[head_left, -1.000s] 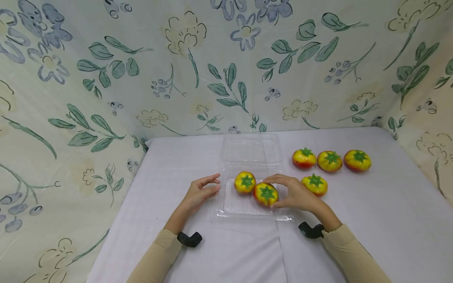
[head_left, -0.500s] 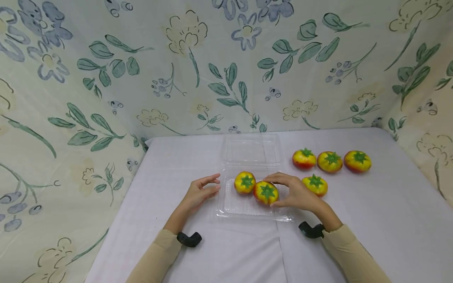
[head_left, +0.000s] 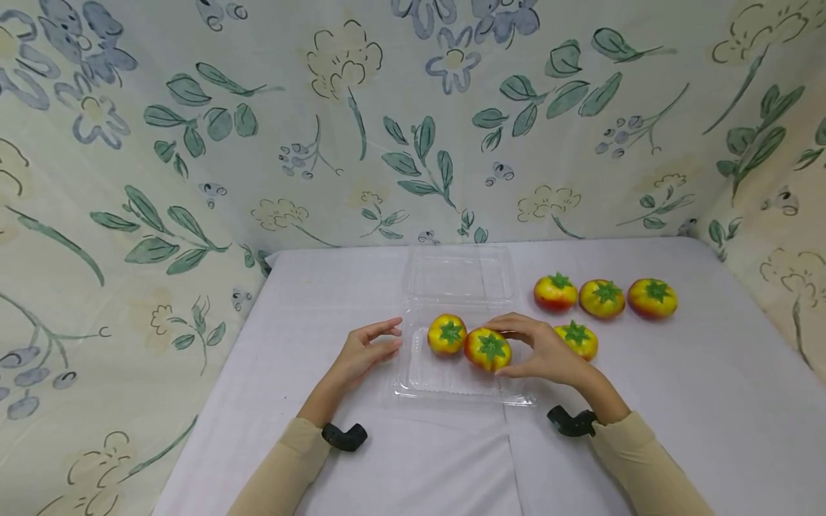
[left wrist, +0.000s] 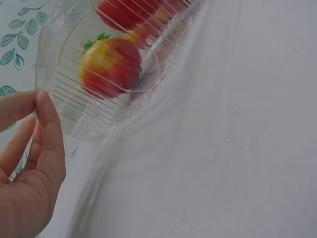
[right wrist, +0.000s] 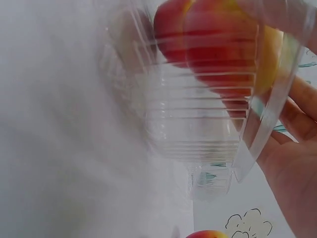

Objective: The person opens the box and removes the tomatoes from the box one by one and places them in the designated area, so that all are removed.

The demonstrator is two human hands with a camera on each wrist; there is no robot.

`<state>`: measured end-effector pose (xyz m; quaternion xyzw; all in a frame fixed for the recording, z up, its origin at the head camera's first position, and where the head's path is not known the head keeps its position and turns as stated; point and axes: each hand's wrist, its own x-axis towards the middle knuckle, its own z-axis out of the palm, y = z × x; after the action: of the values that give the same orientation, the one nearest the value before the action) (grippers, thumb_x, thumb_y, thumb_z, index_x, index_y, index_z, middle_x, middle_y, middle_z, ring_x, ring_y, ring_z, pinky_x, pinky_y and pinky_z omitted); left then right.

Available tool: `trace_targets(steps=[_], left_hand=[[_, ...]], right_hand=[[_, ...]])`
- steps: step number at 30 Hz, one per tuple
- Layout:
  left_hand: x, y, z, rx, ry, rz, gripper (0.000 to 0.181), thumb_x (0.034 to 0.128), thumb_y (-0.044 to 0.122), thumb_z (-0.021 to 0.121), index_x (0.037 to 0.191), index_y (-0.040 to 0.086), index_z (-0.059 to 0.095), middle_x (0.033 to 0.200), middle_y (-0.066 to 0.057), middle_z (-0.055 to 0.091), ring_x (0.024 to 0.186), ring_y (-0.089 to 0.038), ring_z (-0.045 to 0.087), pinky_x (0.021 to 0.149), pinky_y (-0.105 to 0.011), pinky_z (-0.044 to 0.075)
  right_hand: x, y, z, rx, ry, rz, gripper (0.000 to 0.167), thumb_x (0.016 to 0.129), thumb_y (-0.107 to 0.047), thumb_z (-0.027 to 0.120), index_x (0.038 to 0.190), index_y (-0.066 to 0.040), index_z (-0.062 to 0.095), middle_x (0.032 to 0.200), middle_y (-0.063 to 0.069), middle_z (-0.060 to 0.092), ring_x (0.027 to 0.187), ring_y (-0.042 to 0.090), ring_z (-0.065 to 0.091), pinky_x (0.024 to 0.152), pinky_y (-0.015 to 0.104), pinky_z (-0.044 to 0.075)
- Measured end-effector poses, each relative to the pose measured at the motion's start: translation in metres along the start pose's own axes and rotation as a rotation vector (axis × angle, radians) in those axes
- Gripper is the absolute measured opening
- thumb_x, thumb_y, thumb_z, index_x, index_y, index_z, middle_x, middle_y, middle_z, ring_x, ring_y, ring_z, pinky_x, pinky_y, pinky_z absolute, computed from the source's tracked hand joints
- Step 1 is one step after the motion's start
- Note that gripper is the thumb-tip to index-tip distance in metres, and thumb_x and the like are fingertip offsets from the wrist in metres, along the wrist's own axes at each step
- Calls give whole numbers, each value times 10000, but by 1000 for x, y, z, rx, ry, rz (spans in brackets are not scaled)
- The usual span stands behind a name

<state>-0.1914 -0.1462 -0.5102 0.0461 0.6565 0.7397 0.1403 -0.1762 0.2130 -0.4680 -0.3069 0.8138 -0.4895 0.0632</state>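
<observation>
A clear plastic clamshell container (head_left: 422, 376) lies with its lid folded back, away from the person. Inside its base sits a yellow-and-red persimmon-like fruit (head_left: 447, 335) with a green leafy cap. Beside it, a second persimmon-like fruit (head_left: 487, 350) is gripped by the right hand (head_left: 545, 355), thumb at the near side and fingers at the far side. In the right wrist view the ribbed container wall (right wrist: 198, 114) partly covers that grip. The left hand (head_left: 364, 352) pinches the container's left rim between thumb and finger, as the left wrist view shows (left wrist: 37, 183).
To the right of the container, several matching fruits rest on the white cloth: three in a back row, including the middle one (head_left: 601, 299), and another fruit (head_left: 578, 340) partly behind the right hand. A floral curtain (head_left: 413, 143) hangs along the table's back edge.
The fruit in the right hand has shifted slightly to the right and away from the person. The left hand keeps its place at the container's rim.
</observation>
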Motion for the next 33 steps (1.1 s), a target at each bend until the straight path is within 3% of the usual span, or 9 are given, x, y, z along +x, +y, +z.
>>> trace_targets(steps=[8,21,33], left_hand=[[0,0,0,6,-18,-8,524,904,-30,698,1401,-41,532,1188,-177,593,886,-102,642,827,-255,576],[0,0,-1,12,-25,-12,504,910,-6,704,1391,-24,553,1148,-107,606,899,-118,641,850,-278,572],[1,0,-1,8,-18,-11,502,911,-19,696,1392,-29,550,1157,-120,605,896,-116,644,841,-269,574]], right_hand=[[-2,2,-2,60,-10,-13,665,738,-120,898,1336,-84,609,1313,57,585,1217,218,538,1046,396,454],[-5,1,-8,54,10,-33,659,750,-112,890,1341,-62,603,1307,85,585,1197,186,544,1015,209,453],[-7,-1,-16,41,37,-29,655,742,-72,886,1335,-73,608,1316,78,582,1186,165,554,998,214,467]])
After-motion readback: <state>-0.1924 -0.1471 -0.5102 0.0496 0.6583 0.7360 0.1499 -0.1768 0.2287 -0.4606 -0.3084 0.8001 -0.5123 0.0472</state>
